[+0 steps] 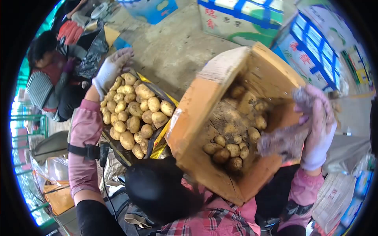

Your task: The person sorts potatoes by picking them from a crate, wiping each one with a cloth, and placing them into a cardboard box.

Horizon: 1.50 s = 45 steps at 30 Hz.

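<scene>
My left hand [113, 70], in a pale glove, is above the far left edge of a crate filled with potatoes [134, 108], its fingers apart. In my gloved right hand [317, 122] is a crumpled, dirty sheet of plastic film [284, 142], held at the right side of an open cardboard box [197, 106]. The box leans toward me, and several small potatoes [233, 150] lie inside with loose soil. Yellow and black trim runs along the crate's right edge, beside the box.
A person [47, 78] in striped sleeves sits at the left. Printed cartons with blue tape [307, 51] stand at the back right. A black bag [94, 59] lies at the back left. Sacks and paper [334, 196] are at the lower right.
</scene>
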Tool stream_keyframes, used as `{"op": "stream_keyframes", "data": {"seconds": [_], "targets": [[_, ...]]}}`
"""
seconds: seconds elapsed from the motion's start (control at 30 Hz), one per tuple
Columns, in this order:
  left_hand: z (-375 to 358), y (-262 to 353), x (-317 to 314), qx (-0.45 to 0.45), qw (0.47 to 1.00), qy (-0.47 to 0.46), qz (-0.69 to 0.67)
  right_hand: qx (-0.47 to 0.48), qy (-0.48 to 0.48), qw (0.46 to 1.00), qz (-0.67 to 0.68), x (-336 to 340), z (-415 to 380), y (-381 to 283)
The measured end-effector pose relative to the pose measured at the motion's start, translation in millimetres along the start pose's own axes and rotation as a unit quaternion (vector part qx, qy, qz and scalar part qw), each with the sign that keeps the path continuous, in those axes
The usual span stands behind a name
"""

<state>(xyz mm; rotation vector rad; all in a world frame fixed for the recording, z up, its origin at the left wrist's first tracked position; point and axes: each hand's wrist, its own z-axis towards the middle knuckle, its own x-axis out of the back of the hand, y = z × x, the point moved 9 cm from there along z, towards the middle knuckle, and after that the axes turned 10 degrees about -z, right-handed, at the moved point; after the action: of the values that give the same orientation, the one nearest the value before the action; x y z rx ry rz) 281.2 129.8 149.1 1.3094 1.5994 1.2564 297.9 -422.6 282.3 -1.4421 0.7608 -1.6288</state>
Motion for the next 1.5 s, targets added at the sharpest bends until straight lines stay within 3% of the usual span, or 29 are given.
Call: {"op": "stream_keyframes", "data": {"seconds": [0.03, 0.07, 0.17, 0.27, 0.37, 0.47, 0.6, 0.63, 0.73, 0.8, 0.87, 0.9, 0.93, 0.97, 1.03, 1.07, 1.13, 1.2, 1.27, 1.33, 1.37, 1.4, 1.43, 1.47, 1.5], "targets": [[-24.3, 54.0, -55.1, -0.015, 0.997, -0.014, 0.078, 0.009, 0.024, 1.0, 0.012, 17.5, -0.6, -1.5], [-38.2, 90.5, -102.1, -0.043, 0.988, -0.086, 0.117, 0.019, 0.047, 0.998, 0.024, 33.6, -1.4, -2.6], [-67.4, 143.3, -233.4, -0.081, 0.954, -0.201, 0.206, 0.033, 0.098, 0.992, 0.065, 77.0, -7.3, 3.2], [-63.8, 117.2, -353.7, -0.137, 0.891, -0.311, 0.3, 0.023, 0.095, 0.99, 0.099, 98.9, -16.1, 14.0], [-18.7, 15.3, -437.4, -0.121, 0.805, -0.321, 0.484, 0.024, 0.036, 0.995, 0.093, 98.8, -31.6, 18.9], [37.7, -110.0, -465.4, 0.028, 0.803, -0.232, 0.548, 0.015, 0.023, 0.999, 0.031, 109.0, -43.7, 33.0], [100.4, -235.5, -458.9, 0.105, 0.833, -0.123, 0.529, -0.026, 0.015, 0.998, 0.053, 124.6, -47.2, 67.8], [87.9, -227.4, -463.5, 0.13, 0.837, -0.118, 0.518, -0.039, 0.017, 0.997, 0.071, 126.8, -47.0, 71.0], [109.9, -268.1, -465.9, 0.072, 0.847, -0.066, 0.523, -0.032, -0.001, 0.997, 0.064, 124.8, -46.5, 73.7], [132.4, -326.0, -457.7, 0.154, 0.869, -0.08, 0.463, -0.054, -0.022, 0.998, 0.015, 114.4, -42.4, 75.4], [129.9, -333.4, -454.1, 0.149, 0.933, -0.08, 0.318, -0.066, -0.053, 0.996, -0.007, 96.3, -32.7, 84.2], [116.7, -321.7, -463.4, 0.101, 0.972, -0.076, 0.199, -0.145, -0.036, 0.982, 0.111, 84.4, -33.6, 93.7], [60.2, -261.0, -473.6, 0.264, 0.962, -0.056, 0.039, -0.121, -0.049, 0.987, 0.092, 78.2, -25.8, 82.0], [44.0, -243.2, -482.4, 0.27, 0.959, -0.075, -0.045, -0.093, -0.045, 0.992, 0.078, 73.7, -19.1, 76.7], [-0.3, -171.7, -501.9, 0.301, 0.898, -0.23, -0.226, -0.05, -0.032, 0.995, 0.076, 68.6, -11.6, 69.0], [-24.5, -135.0, -495.8, 0.312, 0.877, -0.239, -0.276, -0.035, -0.024, 0.995, 0.092, 68.3, -9.4, 62.7], [-64.2, -70.6, -481.2, 0.246, 0.86, -0.307, -0.326, -0.003, 0.001, 0.995, 0.096, 69.1, -8.1, 50.8], [-115.2, -11.6, -455.2, 0.263, 0.828, -0.266, -0.418, 0.031, 0.029, 0.996, 0.079, 67.9, -10.8, 36.4], [-155.4, 19.9, -430.0, 0.224, 0.765, -0.363, -0.482, 0.062, 0.022, 0.993, 0.093, 60.2, -22.1, 13.6], [-187.4, 29.7, -396.3, 0.184, 0.79, -0.296, -0.505, 0.129, 0.019, 0.988, 0.082, 44.3, -32.8, -4.5], [-201.7, 32.1, -384.7, 0.166, 0.796, -0.265, -0.518, 0.064, -0.038, 0.959, 0.272, 25.9, -43.2, -10.1], [-210.3, 30.0, -377.8, 0.155, 0.809, -0.232, -0.518, 0.203, -0.035, 0.964, 0.169, 18.3, -55.5, -32.9], [-215.4, 27.5, -374.6, 0.145, 0.818, -0.201, -0.519, 0.23, -0.097, 0.93, 0.27, -0.5, -72.5, -45.6], [-219.4, 24.4, -369.8, 0.136, 0.826, -0.171, -0.519, 0.367, -0.096, 0.925, 0.033, -7.7, -91.9, -72.0], [-218.6, 33.4, -360.8, 0.0, 0.898, -0.175, -0.404, 0.416, -0.086, 0.897, -0.12, -31.1, -110.8, -80.8]]}}
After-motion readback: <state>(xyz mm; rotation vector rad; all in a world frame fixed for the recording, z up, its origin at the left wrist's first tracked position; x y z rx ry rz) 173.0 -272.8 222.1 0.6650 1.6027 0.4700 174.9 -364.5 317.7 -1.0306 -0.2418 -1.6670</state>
